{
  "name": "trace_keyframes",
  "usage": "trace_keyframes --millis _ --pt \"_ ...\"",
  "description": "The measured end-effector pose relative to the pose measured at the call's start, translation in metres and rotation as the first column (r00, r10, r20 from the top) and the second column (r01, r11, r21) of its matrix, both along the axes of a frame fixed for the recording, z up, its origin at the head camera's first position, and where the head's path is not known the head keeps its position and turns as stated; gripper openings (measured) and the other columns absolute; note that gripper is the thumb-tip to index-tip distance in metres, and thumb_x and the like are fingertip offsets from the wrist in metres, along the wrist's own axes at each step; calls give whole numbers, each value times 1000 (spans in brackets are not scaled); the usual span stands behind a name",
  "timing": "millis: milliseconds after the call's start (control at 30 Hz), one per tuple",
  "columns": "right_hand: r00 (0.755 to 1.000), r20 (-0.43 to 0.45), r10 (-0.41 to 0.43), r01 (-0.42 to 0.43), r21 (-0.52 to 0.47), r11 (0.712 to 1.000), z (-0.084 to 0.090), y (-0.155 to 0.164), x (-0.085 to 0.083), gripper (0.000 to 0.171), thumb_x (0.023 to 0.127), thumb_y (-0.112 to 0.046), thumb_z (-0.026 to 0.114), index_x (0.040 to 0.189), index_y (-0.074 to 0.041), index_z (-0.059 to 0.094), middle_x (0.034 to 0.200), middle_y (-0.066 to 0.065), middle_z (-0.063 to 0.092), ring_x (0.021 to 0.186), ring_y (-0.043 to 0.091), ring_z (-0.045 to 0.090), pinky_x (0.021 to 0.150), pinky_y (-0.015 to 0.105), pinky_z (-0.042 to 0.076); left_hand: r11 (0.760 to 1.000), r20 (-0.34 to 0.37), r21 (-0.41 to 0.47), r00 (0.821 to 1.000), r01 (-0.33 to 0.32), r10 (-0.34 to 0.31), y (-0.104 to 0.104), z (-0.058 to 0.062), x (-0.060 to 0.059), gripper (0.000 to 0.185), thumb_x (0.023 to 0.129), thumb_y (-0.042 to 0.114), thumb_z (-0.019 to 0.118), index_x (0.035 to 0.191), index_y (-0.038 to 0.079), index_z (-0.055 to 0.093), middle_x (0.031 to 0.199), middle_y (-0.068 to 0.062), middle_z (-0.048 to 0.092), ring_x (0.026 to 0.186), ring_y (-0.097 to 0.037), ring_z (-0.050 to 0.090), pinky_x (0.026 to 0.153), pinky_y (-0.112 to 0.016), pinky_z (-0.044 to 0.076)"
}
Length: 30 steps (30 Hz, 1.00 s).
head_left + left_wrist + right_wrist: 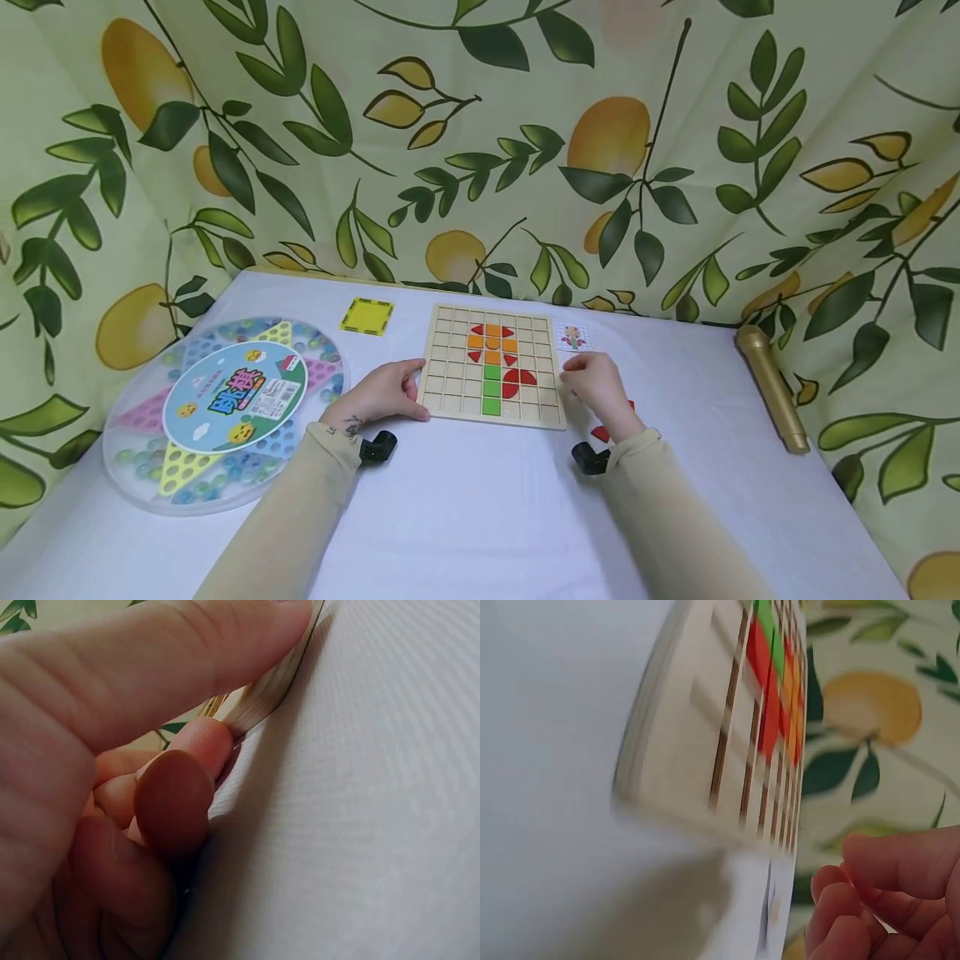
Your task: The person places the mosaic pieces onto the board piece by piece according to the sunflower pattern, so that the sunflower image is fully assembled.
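Note:
A wooden grid board lies on the table, holding orange tiles, a column of green tiles and several red pieces. My left hand holds the board's left edge near the front corner, thumb on the near edge and fingers curled at the side. Beyond the right edge, my right hand pinches a small red piece between thumb and fingertips; the fingers mostly hide its shape. Other red pieces lie beside and partly under the right wrist.
A small pattern card lies right of the board. Left of it are a yellow square and a large round Chinese checkers set with marbles. A gold microphone rests at the far right. Patterned curtain hangs behind.

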State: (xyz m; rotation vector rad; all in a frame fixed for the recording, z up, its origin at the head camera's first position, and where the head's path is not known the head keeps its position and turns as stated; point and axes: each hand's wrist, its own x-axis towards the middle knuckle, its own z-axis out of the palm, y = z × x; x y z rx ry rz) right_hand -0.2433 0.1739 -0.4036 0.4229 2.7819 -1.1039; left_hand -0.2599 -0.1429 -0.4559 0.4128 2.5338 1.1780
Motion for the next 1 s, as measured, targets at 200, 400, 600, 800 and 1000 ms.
trace_keyframes --millis 200,400,600,800,1000 --pt "990 117 -74 60 114 992 0 55 15 28 89 -17 56 110 2 58 101 17 57 82 26 52 64 31 46 1000 -8 -11 1000 8 -9 1 1 -1 94 61 19 86 139 1 37 67 -2 52 60 -15 47 73 -29 38" --pt "980 200 -24 -20 215 976 -5 87 27 33 85 -8 53 114 7 56 108 25 56 89 32 49 73 40 43 1000 -1 1 1000 1 -1 0 0 -1 95 60 19 86 140 0 37 67 -2 52 60 -15 47 76 -30 37" --pt "981 192 29 -84 286 955 -14 92 29 35 83 -5 49 116 4 58 118 28 53 93 35 49 76 45 43 1000 2 5 1000 -5 5 0 0 1 95 61 19 86 140 1 36 68 -2 53 61 -16 47 75 -30 38" --pt "983 180 39 -96 319 943 -17 87 27 34 82 -5 53 115 2 58 112 26 55 93 36 50 78 48 44 1000 10 8 1000 0 0 0 0 0 95 61 19 85 140 1 36 68 -2 53 60 -15 47 71 -29 38" --pt "985 171 25 -75 295 952 -18 87 25 20 81 -3 56 99 4 55 90 20 56 79 31 49 66 36 43 1000 1 -2 1000 1 -1 0 0 -1 94 61 19 85 140 1 36 67 -2 53 60 -15 47 74 -29 38"
